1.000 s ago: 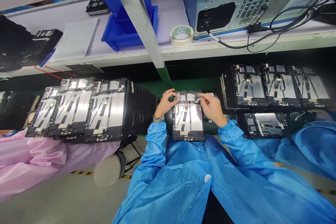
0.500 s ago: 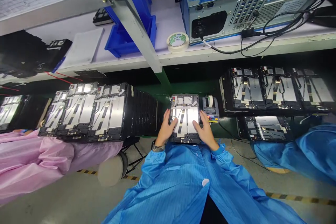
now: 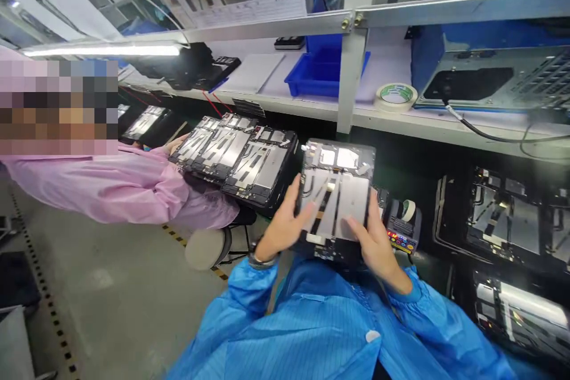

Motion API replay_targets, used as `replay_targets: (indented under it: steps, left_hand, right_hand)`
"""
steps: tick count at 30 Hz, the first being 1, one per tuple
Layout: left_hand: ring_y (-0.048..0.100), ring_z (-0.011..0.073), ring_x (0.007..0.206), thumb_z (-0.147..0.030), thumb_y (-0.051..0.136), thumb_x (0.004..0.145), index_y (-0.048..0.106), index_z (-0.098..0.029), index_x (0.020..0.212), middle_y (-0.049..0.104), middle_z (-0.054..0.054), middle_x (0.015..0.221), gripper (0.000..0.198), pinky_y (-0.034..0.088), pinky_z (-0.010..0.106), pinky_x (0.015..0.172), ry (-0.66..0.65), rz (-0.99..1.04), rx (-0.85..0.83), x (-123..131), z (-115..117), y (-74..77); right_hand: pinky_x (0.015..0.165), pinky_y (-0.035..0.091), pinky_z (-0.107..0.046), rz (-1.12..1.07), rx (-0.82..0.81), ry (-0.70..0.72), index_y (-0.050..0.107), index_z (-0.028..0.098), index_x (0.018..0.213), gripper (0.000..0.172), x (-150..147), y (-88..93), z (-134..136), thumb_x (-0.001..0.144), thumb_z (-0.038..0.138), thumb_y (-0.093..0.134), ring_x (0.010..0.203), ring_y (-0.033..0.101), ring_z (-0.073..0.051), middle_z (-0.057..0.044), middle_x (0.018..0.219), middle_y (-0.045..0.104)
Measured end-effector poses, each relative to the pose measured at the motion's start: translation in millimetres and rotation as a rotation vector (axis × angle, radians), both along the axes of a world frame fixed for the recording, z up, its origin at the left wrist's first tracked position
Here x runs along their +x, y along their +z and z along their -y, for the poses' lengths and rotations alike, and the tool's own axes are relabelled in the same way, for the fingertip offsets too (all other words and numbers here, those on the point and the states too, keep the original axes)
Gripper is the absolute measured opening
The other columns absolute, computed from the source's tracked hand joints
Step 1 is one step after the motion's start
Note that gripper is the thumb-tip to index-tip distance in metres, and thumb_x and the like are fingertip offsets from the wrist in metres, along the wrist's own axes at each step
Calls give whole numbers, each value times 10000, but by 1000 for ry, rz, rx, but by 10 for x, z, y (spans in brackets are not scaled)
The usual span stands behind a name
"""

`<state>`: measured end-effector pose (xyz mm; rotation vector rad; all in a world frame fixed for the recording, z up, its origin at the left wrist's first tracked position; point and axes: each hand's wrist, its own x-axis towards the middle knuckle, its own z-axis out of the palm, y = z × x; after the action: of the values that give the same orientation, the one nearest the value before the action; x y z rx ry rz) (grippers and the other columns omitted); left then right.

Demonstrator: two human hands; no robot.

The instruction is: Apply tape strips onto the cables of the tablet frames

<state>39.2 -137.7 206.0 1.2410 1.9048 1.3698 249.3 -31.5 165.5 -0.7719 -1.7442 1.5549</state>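
Observation:
An opened tablet (image 3: 336, 199) with silver battery cells and dark flex cables showing is held up in front of my chest. My left hand (image 3: 285, 225) grips its left edge, the thumb resting over the battery face. On the opposite edge, my right hand (image 3: 378, 243) is closed the same way, thumb on top. The fingers behind the tablet are hidden. Just right of my right hand stands a tape dispenser (image 3: 404, 225) with a small roll and a lit red display.
Stacked opened tablets (image 3: 258, 166) stand to the left, beside a co-worker in pink (image 3: 133, 190). More opened tablets (image 3: 505, 214) lie to the right. Above are a shelf edge (image 3: 312, 108), a blue bin (image 3: 318, 74), a tape roll (image 3: 395, 97) and a computer case (image 3: 481, 71).
My view has swung left. Both hands have raised the tablet from the bench, so it appears larger and nearer. The co-worker in pink has come further into view.

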Motion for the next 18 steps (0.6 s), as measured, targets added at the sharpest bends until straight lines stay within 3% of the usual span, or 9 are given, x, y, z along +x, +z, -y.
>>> replay_targets:
  steps: [2,4,6,8,11,14,16,18]
  left_hand:
    - [435,257,1561,-486,642,1006,515,-330,1592,547,-2,1614,619,301,448,1350,112,-55,24,-398,160,317]
    - [528,272,1494,-502,643,1001,636,-312,1494,656,9,1501,528,385,486,1306,211,-54,69,-719,323,520]
    - [576,273,1451,-506,662,986,673,-325,1452,693,3,1452,501,428,497,1279,284,-7,112,-857,460,572]
    - [564,261,1463,-504,671,977,653,-363,1467,662,-27,1490,511,419,480,1289,335,54,137,-805,569,481]
    - [492,246,1520,-509,660,976,614,-411,1494,585,-76,1566,529,349,443,1331,398,127,135,-604,764,227]
    - [455,254,1544,-519,665,964,610,-432,1495,565,-84,1583,541,314,426,1346,461,179,108,-587,1005,19]
    - [469,269,1536,-526,698,939,636,-420,1476,583,-71,1569,551,336,417,1336,485,201,100,-654,1133,-70]
    - [490,303,1521,-530,744,907,664,-361,1464,607,-33,1548,588,371,417,1318,459,262,77,-694,1207,-127]
  right_hand:
    - [1372,108,-468,-44,-21,204,62,336,1731,889,-299,280,-35,1037,500,594,1672,89,-243,17,1800,136]
    - [1374,98,-474,-86,-39,368,52,351,1728,916,-548,471,-12,1026,511,619,1670,117,-240,25,1799,133]
    - [1376,116,-479,-127,-63,455,77,370,1725,915,-687,579,53,1016,510,639,1665,152,-236,33,1792,162]
    - [1372,174,-476,-155,-85,463,150,387,1717,862,-693,604,94,1019,497,642,1649,223,-238,30,1778,225]
    - [1346,273,-493,-116,-52,294,433,375,1632,659,-432,469,-13,1017,478,648,1570,407,-270,-11,1689,438]
    - [1264,392,-578,2,-14,-75,734,296,1343,396,121,143,-238,999,480,664,1383,613,-320,-94,1425,694]
    - [1142,504,-626,8,-80,-371,755,257,1274,383,514,-134,-355,984,491,668,1200,723,-335,-133,1254,765]
    - [1116,530,-599,73,-133,-558,766,230,1227,392,796,-416,-434,929,483,735,1136,749,-324,-128,1180,780]
